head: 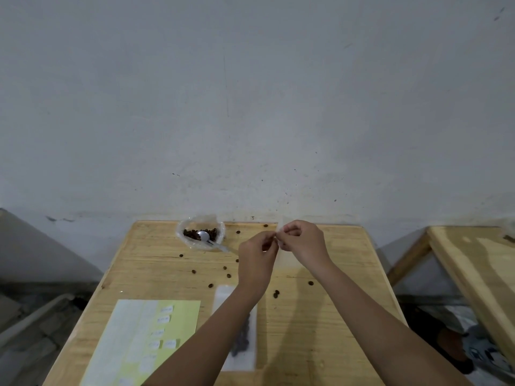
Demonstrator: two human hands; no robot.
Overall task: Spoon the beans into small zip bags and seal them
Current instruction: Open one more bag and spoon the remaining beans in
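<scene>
Both hands are raised over the wooden table, pinching the top of a small clear zip bag that hangs between them. My left hand grips its left edge, my right hand its right edge. The bag looks empty. A clear plastic container of dark beans stands at the table's far edge, with a spoon resting in it. A filled zip bag of beans lies flat under my left forearm.
Several loose beans are scattered over the table, for example one near the middle. A yellow sheet with small white labels lies at the front left. A second wooden table stands to the right. A grey wall is right behind.
</scene>
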